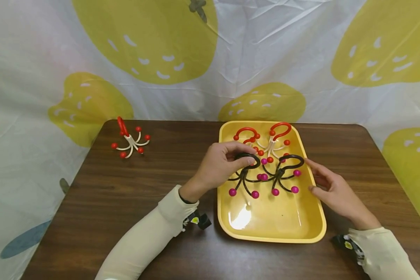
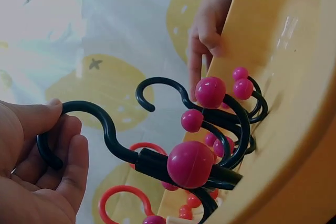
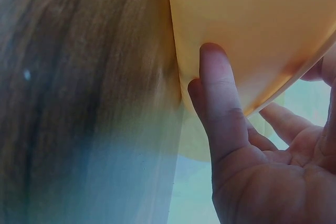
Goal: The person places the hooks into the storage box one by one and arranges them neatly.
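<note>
My left hand (image 1: 217, 165) pinches the curved hook of a black multi-arm hook hanger (image 2: 109, 129) between thumb and fingers. Pink balls tip its arms, which spread inside a yellow tray (image 1: 269, 225). Just right of it in the tray lies a second black hanger (image 1: 281, 172) with pink balls. Behind them, at the tray's far end, are two white hangers with red hooks and red balls, one (image 1: 271, 147) on the right and one (image 1: 246, 130) partly hidden by my left hand. My right hand (image 1: 339, 194) touches the tray's right side, fingers (image 3: 220, 98) extended along its outer wall.
Another white hanger (image 1: 131, 140) with a red hook and red balls stands on the far left of the brown wooden table (image 1: 143, 171). A white cloth (image 1: 182, 101) with yellow fruit shapes hangs behind the table's far edge.
</note>
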### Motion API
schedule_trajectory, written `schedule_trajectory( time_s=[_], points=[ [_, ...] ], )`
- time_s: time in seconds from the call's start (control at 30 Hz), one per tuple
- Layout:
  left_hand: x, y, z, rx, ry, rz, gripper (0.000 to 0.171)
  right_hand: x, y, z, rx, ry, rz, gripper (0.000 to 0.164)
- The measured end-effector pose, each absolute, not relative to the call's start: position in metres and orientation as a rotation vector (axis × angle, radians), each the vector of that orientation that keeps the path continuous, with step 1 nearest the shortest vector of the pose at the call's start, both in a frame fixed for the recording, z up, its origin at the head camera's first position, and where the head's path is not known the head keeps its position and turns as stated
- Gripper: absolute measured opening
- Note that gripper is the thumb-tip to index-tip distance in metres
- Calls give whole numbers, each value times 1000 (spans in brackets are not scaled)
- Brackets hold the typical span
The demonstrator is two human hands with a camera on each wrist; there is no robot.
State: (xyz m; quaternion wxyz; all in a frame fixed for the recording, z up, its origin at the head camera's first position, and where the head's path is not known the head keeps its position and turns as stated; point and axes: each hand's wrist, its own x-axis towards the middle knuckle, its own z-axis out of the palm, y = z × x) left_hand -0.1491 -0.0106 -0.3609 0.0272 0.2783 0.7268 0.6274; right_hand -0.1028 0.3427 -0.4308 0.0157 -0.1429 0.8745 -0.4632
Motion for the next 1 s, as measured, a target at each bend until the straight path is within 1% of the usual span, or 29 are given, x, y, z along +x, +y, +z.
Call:
schedule_trajectory(
  time_s=[0.33,0.87,1.0],
  points=[
    [-146,0,-362,876,2155,1962,18,-104,342,-431,-446,2726,-1440,76],
    [-155,-1,-384,791,2267,1818,18,-102,342,-430,-436,2746,-1420,75],
    [-155,-3,-387,800,2241,1845,19,-101,342,-430,-412,2751,-1404,76]
  ],
)
